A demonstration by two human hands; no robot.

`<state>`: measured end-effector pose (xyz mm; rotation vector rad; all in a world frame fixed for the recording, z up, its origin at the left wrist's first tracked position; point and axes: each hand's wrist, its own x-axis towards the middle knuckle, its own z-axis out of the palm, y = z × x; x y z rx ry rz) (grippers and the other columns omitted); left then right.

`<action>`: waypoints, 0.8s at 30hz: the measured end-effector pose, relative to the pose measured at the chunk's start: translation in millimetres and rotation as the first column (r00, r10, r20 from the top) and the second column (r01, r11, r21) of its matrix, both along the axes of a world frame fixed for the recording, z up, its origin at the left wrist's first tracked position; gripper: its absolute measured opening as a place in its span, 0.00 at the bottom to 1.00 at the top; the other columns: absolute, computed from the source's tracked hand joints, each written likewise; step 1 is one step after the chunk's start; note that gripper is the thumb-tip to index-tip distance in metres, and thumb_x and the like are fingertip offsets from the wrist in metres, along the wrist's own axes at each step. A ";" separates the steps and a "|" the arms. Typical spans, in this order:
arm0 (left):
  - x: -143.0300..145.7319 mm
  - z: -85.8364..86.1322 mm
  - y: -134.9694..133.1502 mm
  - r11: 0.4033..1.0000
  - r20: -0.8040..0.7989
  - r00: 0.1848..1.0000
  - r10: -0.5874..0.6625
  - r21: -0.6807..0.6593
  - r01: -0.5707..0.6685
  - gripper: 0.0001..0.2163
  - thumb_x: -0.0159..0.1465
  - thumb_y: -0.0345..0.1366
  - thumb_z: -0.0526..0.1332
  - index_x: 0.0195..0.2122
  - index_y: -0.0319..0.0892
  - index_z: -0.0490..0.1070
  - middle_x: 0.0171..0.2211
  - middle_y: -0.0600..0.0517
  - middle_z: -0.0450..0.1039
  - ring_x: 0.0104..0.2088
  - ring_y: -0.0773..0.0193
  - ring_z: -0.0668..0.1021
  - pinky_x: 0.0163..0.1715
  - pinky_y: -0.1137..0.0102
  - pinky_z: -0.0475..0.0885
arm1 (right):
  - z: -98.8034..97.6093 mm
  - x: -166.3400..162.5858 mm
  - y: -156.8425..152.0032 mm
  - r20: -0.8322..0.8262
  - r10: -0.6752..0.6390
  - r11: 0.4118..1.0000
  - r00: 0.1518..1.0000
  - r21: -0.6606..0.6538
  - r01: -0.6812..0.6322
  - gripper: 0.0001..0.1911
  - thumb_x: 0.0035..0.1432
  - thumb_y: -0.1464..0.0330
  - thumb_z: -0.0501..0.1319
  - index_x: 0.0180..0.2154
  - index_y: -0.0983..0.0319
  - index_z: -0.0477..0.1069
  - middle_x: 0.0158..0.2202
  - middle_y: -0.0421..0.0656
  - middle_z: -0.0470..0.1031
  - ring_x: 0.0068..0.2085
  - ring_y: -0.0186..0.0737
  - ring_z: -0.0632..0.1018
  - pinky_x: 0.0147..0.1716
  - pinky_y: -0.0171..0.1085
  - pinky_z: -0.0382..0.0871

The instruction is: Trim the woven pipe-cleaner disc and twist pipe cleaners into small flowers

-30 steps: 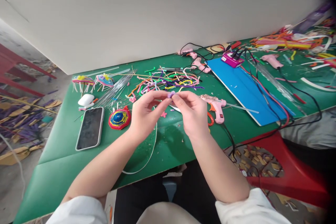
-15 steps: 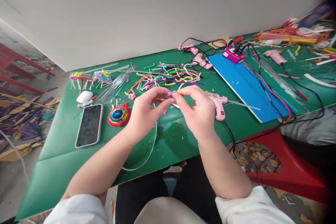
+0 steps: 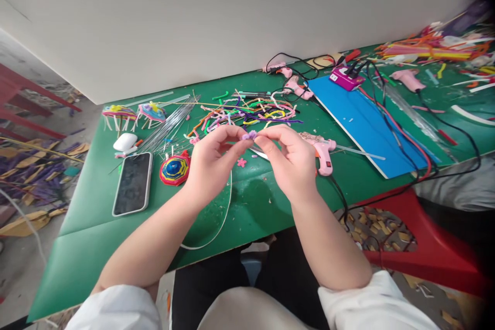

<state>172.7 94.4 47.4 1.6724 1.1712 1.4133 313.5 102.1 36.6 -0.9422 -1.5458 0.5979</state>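
Between my fingertips, above the green table, is a small purple pipe-cleaner piece, bent into a small bumpy shape. My left hand pinches its left side between thumb and forefinger. From the other side, the thumb and forefinger of my right hand are closed on it as well. A small pink flower lies on the table just below my fingers. Past my hands spreads a pile of colourful pipe cleaners. A pink glue gun rests right of my right hand.
Left of my hands are a phone, a white case, a round rainbow-coloured piece and thin wires. A blue board and purple power strip with trailing cords lie right. A red stool stands beside the table.
The purple piece shows more between my fingertips now, and my fingers have shifted slightly around it. The pink flower below has come into fuller view.
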 end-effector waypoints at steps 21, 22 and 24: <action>1.2 2.1 -0.8 0.995 0.059 0.997 -0.055 -0.076 0.059 0.07 0.55 0.34 0.65 0.34 0.42 0.69 0.28 0.54 0.72 0.30 0.69 0.77 0.30 0.73 0.75 | -3.5 4.6 3.6 -0.026 0.057 0.994 0.998 -0.093 -0.060 0.05 0.54 0.65 0.62 0.31 0.58 0.74 0.30 0.38 0.76 0.34 0.35 0.76 0.34 0.37 0.72; 0.9 2.4 -1.3 0.996 0.040 0.998 -0.053 -0.064 0.055 0.09 0.55 0.33 0.64 0.36 0.43 0.69 0.29 0.54 0.72 0.30 0.68 0.77 0.31 0.73 0.75 | -3.4 4.8 3.6 -0.025 0.062 0.992 0.998 -0.105 -0.064 0.04 0.54 0.65 0.62 0.30 0.58 0.74 0.30 0.38 0.75 0.33 0.34 0.76 0.33 0.36 0.72; -0.3 3.6 -1.9 0.998 0.001 0.998 -0.057 -0.041 0.057 0.14 0.55 0.31 0.63 0.42 0.45 0.66 0.29 0.55 0.72 0.30 0.68 0.77 0.32 0.72 0.75 | -2.7 5.5 3.4 -0.014 0.080 0.990 0.997 -0.113 -0.081 0.04 0.54 0.66 0.62 0.30 0.58 0.74 0.29 0.38 0.75 0.32 0.34 0.76 0.32 0.36 0.71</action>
